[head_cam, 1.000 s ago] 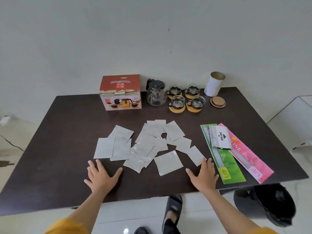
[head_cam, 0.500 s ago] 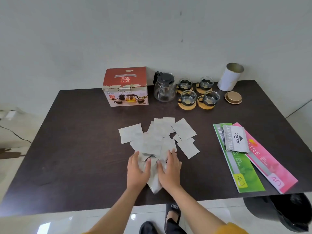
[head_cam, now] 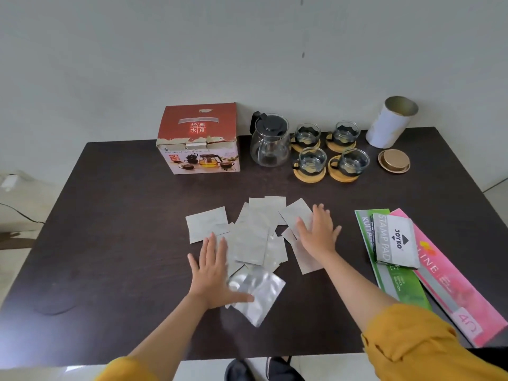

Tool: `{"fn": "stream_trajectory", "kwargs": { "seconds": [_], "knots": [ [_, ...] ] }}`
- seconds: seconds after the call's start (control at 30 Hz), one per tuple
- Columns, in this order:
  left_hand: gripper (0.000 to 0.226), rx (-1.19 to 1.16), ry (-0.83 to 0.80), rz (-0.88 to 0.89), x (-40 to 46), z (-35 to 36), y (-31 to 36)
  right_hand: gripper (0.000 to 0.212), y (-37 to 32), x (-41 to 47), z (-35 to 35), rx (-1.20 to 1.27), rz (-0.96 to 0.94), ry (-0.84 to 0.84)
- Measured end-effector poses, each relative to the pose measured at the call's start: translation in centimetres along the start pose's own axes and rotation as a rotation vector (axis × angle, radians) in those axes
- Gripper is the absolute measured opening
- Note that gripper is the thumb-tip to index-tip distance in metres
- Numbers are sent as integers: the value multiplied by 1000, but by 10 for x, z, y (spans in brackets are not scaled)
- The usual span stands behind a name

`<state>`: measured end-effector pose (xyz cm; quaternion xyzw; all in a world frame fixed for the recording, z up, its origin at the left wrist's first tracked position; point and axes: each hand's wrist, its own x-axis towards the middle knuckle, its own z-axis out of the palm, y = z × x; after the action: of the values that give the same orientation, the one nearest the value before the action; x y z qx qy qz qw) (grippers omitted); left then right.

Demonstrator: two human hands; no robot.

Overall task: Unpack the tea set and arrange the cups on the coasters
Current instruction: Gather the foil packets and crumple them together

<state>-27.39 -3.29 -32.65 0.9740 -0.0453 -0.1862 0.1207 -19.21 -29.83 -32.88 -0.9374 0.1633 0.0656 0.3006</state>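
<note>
A: Fingers (head_cam: 213,250) of the left hand (head_cam: 213,273) lay straight and spread, flat on the crinkled silver foil sachets (head_cam: 251,240); the right hand (head_cam: 316,232) did likewise.

B: I'd rake inward with light pressure, or the sachets skid.

A: The four clear glass cups (head_cam: 310,160) sat on round wooden coasters (head_cam: 309,176) well beyond the fingertips, the dark tabletop (head_cam: 115,229) bare to the left, printed packets close on the right.

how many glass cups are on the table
4, each on a wooden coaster right of the teapot: back left, back right, front left, front right.
</note>
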Motion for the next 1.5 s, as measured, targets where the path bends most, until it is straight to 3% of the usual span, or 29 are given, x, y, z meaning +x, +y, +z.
{"fn": "stream_trajectory", "kwargs": {
  "seconds": [0.13,0.2,0.3,0.43,0.53,0.67,0.77,0.9,1.0,1.07,1.2,1.37,1.5],
  "knots": [
    [151,-160,118,-99,28,-4,9,60,-17,-4,16,-34,-192,-147],
    [149,-220,176,-106,40,-6,9,63,-20,-14,20,137,-238,-185],
    [138,-255,290,-184,49,-11,3,75,-13,-36,21,279,-245,-37],
    [117,-381,377,-383,60,-20,-14,87,14,-70,36,24,-235,78],
    [87,-395,329,-381,68,-20,-18,85,8,-74,52,-89,-296,66],
    [56,-608,423,-269,65,-18,8,77,-40,-63,69,164,-290,-20],
    [65,-746,533,-249,48,-21,22,59,-67,-58,75,322,-275,126],
    [72,-581,566,-281,28,-1,-2,62,-72,-21,58,346,-255,296],
    [80,-435,512,-298,26,7,-10,71,-67,24,42,268,-153,189],
    [82,-395,501,-305,29,5,-7,63,-66,45,38,207,-117,73],
    [84,-356,465,-305,30,8,-8,58,-70,45,47,186,-223,-71],
    [75,-329,432,-317,31,6,-7,62,-74,-1,58,409,-344,-325],
    [69,-334,430,-323,31,5,-7,82,-52,-18,51,380,-318,-105]
  ]
}}
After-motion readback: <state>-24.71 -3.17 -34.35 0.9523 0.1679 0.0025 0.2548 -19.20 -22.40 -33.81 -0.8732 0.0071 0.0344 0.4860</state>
